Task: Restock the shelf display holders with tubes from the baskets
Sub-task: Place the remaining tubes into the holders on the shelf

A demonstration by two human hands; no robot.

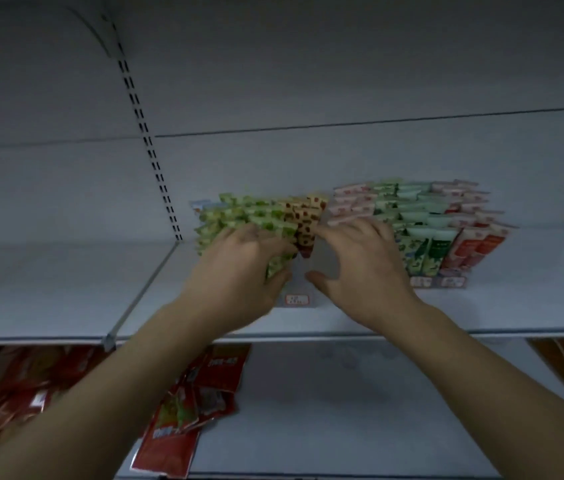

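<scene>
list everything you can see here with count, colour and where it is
green tubes: many, green patterned, left group on the upper shelf
spotted tubes: several, yellow with red spots, just right of the green ones
mixed tubes: many, rows of pink, green, mint and red, right group
price label: one, white with red border, below the left group
upper shelf: one, white
red packets: several, red, lower shelf at left
left hand: one, grips green tubes
right hand: one, fingers spread, between the two groups
</scene>
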